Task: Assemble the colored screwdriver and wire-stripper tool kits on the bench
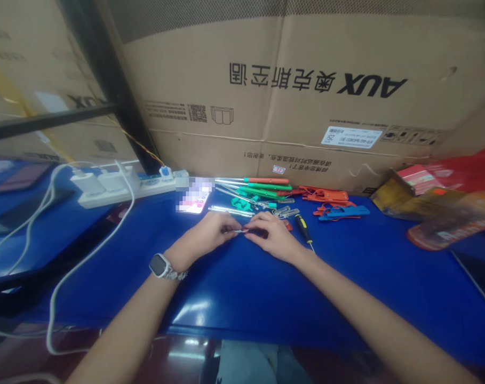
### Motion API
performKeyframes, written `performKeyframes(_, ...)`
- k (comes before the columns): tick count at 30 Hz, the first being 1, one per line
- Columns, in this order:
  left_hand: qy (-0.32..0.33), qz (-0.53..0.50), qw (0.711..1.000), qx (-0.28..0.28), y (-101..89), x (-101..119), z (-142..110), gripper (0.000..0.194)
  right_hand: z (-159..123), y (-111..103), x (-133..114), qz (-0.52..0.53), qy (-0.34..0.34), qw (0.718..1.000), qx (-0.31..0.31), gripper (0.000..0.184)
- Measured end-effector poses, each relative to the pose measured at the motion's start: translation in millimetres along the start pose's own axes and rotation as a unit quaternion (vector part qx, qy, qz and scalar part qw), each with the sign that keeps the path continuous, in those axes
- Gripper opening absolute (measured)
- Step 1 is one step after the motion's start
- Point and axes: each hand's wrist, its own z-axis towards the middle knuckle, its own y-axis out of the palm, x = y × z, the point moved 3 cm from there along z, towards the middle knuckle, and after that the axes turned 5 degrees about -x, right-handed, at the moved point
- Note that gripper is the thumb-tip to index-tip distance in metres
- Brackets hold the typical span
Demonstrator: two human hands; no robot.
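Note:
Both my hands meet at the middle of a blue table [266, 288]. My left hand [210, 232], with a watch [160, 265] on its wrist, pinches one end of a thin metal tool [239, 231]. My right hand [272, 234] pinches the other end, where something small and red shows between the fingers. Just beyond the hands lie screwdrivers with orange and green handles [266, 184], metal tweezers [231, 211] and a small black and yellow screwdriver [303, 224].
A phone [194, 197] lies behind the hands. A white power strip [118, 186] with chargers and cables sits at the left. Orange and blue plastic pry tools [338, 205] and red packets [446, 213] lie at the right. A large cardboard box [306, 96] walls the back.

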Motion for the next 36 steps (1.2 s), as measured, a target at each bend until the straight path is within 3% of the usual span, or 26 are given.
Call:
performKeyframes(15, 0.041, 0.070, 0.997, 0.007, 12.8, -1, 2, 0.028, -3, 2, 5, 0.019, 0.038, 0.999, 0.029, 0.014)
performKeyframes(20, 0.008, 0.071, 0.997, 0.029, 6.2, -4, -1, 0.031, -3, 1, 5, 0.010, 0.039, 0.999, 0.032, 0.013)
performKeyframes(24, -0.032, 0.073, 0.997, 0.010, -0.1, -7, -3, 0.018, -3, 1, 3, -0.015, 0.030, 0.999, 0.025, 0.019)
performKeyframes(29, -0.022, 0.062, 0.998, 0.019, -0.6, -3, -1, 0.011, -4, 0, -2, -0.055, 0.022, 0.998, 0.013, 0.017)
performKeyframes(36, 0.014, 0.053, 0.998, 0.037, -3.2, 3, -1, 0.013, 3, -6, -3, 0.007, 0.020, 0.999, 0.044, 0.005)
